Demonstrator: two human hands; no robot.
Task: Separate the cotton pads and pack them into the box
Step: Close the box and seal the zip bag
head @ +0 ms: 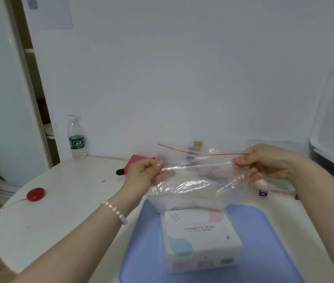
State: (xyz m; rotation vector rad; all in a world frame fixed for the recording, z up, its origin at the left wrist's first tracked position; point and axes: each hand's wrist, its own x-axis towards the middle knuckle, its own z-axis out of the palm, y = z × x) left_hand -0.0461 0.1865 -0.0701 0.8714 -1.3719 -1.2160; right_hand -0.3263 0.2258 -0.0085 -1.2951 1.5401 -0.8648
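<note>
Head cam: left hand point(144, 170) and right hand point(264, 163) both pinch the clear zip bag point(194, 176) at its mouth edges, held above the cosmetic puff pack point(200, 240) on the blue tray point(264, 231). Pack looks sealed. Risk: thin film slips from the pinch, bag drops onto pack.

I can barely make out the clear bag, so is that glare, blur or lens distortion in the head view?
Head view: soft overall; glare streaks the clear bag stretched between left hand and right hand; wide-angle bends the table edge; box print stays readable.
</note>
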